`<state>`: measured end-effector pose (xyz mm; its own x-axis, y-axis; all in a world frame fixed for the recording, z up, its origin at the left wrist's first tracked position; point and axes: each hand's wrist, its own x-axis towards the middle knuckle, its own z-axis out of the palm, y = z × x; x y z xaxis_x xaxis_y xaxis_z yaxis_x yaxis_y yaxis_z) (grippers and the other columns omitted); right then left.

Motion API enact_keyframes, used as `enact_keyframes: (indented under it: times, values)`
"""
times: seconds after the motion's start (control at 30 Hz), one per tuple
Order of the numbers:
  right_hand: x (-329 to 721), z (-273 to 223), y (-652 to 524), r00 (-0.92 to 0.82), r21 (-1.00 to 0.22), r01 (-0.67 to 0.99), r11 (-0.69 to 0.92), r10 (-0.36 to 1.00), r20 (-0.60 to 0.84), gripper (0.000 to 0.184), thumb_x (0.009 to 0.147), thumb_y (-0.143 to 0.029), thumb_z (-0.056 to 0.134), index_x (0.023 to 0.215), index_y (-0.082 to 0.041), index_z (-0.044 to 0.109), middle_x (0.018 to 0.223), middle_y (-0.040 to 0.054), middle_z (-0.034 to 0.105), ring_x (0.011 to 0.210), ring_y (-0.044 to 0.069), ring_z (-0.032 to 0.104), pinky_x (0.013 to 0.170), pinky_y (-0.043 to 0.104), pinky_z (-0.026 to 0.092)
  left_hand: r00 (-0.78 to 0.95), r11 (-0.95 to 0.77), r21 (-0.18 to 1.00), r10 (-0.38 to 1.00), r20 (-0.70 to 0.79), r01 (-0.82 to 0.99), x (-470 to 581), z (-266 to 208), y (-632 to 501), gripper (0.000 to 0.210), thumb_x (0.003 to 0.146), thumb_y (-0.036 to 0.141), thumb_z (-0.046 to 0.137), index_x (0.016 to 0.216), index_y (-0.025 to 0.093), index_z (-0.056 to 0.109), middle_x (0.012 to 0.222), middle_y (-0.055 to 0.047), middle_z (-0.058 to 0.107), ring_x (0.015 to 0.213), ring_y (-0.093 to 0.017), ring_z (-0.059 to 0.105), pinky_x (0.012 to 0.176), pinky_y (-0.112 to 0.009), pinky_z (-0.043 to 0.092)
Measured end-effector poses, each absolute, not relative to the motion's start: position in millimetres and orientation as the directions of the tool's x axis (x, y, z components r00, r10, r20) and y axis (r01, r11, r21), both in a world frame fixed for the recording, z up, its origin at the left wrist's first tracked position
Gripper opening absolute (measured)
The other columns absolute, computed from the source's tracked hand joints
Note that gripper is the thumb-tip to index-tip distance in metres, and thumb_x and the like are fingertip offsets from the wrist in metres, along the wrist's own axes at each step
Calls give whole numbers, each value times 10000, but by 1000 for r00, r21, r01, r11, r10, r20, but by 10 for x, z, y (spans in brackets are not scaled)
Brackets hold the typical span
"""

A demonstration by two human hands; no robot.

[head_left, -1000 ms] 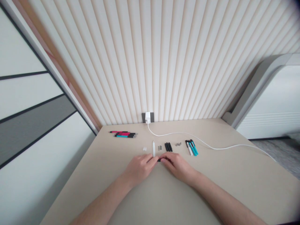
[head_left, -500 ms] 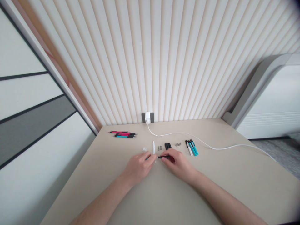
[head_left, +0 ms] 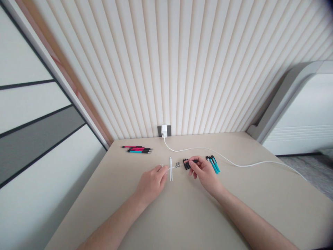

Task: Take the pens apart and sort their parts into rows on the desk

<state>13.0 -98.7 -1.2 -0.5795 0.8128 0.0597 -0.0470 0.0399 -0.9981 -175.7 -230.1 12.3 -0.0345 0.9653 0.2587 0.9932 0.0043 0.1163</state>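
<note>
My left hand [head_left: 153, 180] is closed, fingers pinched around a thin white pen refill [head_left: 171, 168] that points right, across the standing row of white refills [head_left: 171, 175] lying on the table. To the right, my right hand [head_left: 204, 172] pinches a black pen part [head_left: 193, 161], which looks like a grip section. It hovers over or beside several similar black pen parts [head_left: 185, 164]. Small metal springs [head_left: 177, 165] lie between the two hands. Small white pieces near my left fingertips are mostly hidden.
Assembled pink and blue pens [head_left: 136, 149] lie at the back left. Capped-looking teal and white pen barrels [head_left: 214, 164] lie right of my right hand. A white charger [head_left: 163, 131] sits in the wall socket, its cable [head_left: 234, 164] running across the table's back to the right.
My hands have drawn apart. My right hand has moved up and right with the black part, uncovering the lower ends of the refills. The white refill now shows beyond my left fingertips.
</note>
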Motion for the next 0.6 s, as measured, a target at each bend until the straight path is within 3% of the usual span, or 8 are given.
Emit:
enact_keyframes:
  times: [0.1, 0.23, 0.37, 0.6]
  values:
    - [116, -42, -1007, -605, -999, -41, 30, 795, 49, 239, 829, -404, 574, 923, -189, 529, 855, 27, 638, 524, 92, 522, 454, 228, 391, -56, 14, 155, 962, 266, 988, -1751, 135, -2300, 190, 986, 221, 328, 972, 227, 517, 809, 9, 608, 674, -145, 601, 568, -242, 377]
    - [89, -92, -1061, -654, -991, 79, 105, 756, 28, 206, 837, -307, 524, 988, -177, 578, 639, -43, 538, 479, 86, 404, 453, 216, 318, -65, 5, 209, 958, 278, 978, -1728, 160, -2312, 214, 1001, 256, 308, 938, 228, 511, 770, 20, 624, 635, -136, 598, 571, -242, 371]
    - [65, -92, -1141, -707, -972, 108, 208, 703, 72, 274, 896, -397, 498, 978, -180, 643, 562, -59, 412, 522, 106, 380, 494, 228, 300, -42, -31, 250, 959, 280, 968, -1675, 179, -2329, 216, 1000, 269, 323, 906, 227, 512, 730, 28, 637, 617, -129, 607, 559, -233, 363]
    - [70, -16, -1203, -744, -971, 41, 237, 656, 129, 350, 920, -477, 487, 977, -188, 677, 591, -40, 432, 554, 111, 398, 526, 233, 322, 21, -99, 257, 957, 290, 961, -1578, 152, -2339, 243, 990, 266, 353, 832, 220, 532, 666, 27, 618, 566, -119, 581, 538, -225, 361]
